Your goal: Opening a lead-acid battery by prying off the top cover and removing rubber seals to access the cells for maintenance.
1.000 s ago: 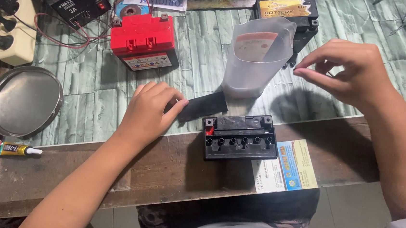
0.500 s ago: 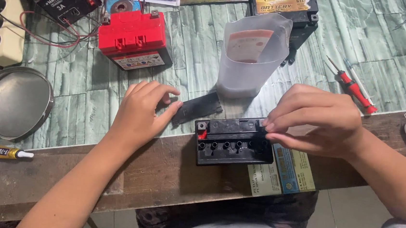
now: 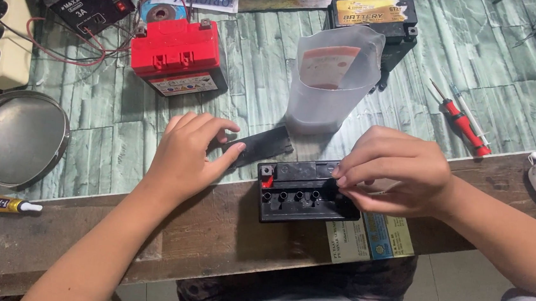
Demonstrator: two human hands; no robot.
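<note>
A small black battery with a row of open round holes on top sits at the near edge of the bench. My right hand rests on its right end, fingertips pinched at the top of the case; what they pinch is hidden. My left hand lies flat just left of the battery, fingertips touching a flat black strip on the bench.
Behind the battery stands a translucent plastic jug. A red-topped battery with wires, a black charger and another black battery sit further back. A round metal dish and glue tube lie left, red screwdrivers right.
My right hand came down from beside the jug onto the right end of the black battery. My left hand stayed by the black strip. The view shifted slightly.
</note>
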